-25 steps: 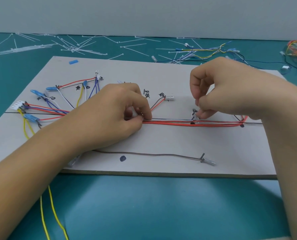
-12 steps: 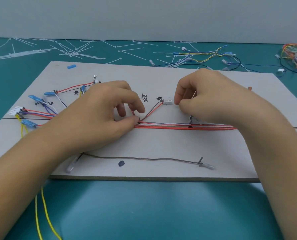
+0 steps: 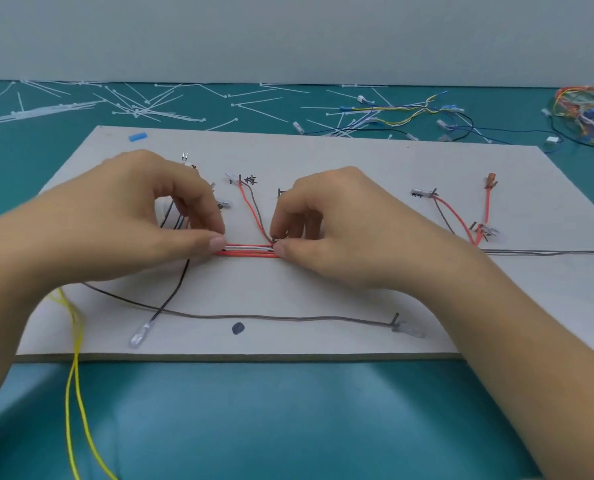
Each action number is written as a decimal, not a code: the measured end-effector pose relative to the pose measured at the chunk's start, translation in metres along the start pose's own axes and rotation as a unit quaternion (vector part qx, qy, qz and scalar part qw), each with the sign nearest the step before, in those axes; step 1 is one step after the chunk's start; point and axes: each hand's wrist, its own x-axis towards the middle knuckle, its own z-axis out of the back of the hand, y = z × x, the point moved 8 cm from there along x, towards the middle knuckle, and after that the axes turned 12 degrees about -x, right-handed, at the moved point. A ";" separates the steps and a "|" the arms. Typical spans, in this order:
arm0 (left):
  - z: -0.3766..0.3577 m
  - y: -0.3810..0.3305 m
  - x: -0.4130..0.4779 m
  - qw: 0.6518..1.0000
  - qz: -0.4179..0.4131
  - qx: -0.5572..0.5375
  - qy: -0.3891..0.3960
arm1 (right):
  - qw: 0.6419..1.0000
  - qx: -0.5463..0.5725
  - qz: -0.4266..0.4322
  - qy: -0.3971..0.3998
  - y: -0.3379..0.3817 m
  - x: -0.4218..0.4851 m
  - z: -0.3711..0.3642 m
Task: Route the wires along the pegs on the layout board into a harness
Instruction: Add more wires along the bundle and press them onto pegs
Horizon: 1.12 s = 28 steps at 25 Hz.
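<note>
Pinching wire bundle (image 3: 250, 251) on board (image 3: 323, 292): left hand (image 3: 133, 220), right hand (image 3: 344, 230), each grip closed thumb-to-finger.

The left grip (image 3: 133, 216) and right grip (image 3: 340, 230) are bare, with short plain nails (image 3: 217, 242), on bare forearms (image 3: 18, 289).

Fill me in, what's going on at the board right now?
A person is laying a harness on the layout board. The left hand and right hand each pinch the red-and-white wire bundle mid-board, one at each end of the exposed stretch. Branches at right already sit on pegs; a brown wire lies along the near edge.
</note>
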 end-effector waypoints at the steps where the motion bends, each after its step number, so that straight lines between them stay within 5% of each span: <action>1: 0.001 0.000 0.000 1.000 0.001 0.000 -0.001 | 1.000 0.001 -0.002 -0.006 0.001 0.001 0.000; 7: -0.005 0.010 0.004 0.999 0.036 0.015 -0.003 | 0.998 -0.018 -0.062 -0.023 0.006 0.003 -0.002; 20: -0.046 -0.042 0.007 0.996 -0.093 -0.005 -0.006 | 0.991 -0.053 -0.119 0.010 -0.016 -0.004 0.017; 28: -0.045 -0.047 0.022 0.999 -0.031 0.017 0.001 | 0.982 -0.053 -0.171 0.053 -0.044 -0.014 0.027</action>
